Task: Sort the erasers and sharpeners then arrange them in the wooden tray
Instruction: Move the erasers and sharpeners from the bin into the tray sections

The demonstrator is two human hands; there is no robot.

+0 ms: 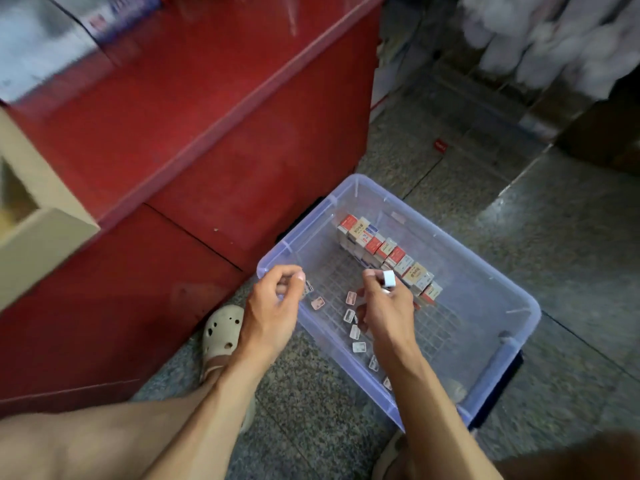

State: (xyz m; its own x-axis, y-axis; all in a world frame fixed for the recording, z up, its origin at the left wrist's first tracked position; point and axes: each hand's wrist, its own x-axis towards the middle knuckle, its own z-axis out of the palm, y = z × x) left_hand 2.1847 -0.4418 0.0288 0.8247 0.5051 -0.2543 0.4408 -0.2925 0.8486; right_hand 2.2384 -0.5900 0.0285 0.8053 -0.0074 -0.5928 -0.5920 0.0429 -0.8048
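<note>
A clear plastic bin (519, 327) sits on the floor. A row of small boxed erasers (388, 252) stands upright across its middle. Several loose small erasers (349, 315) lie on the bin's floor near its left wall. My right hand (388, 306) is over the bin, with a small white eraser (389, 278) pinched between its fingertips. My left hand (273, 303) hovers over the bin's left rim with curled fingers; whether it holds anything cannot be seen. No wooden tray shows clearly.
A red counter (180, 140) rises on the left, next to the bin. A beige box (31, 216) rests at the counter's left edge. My foot in a beige clog (221, 334) stands left of the bin. White bagged goods (554, 39) hang at top right.
</note>
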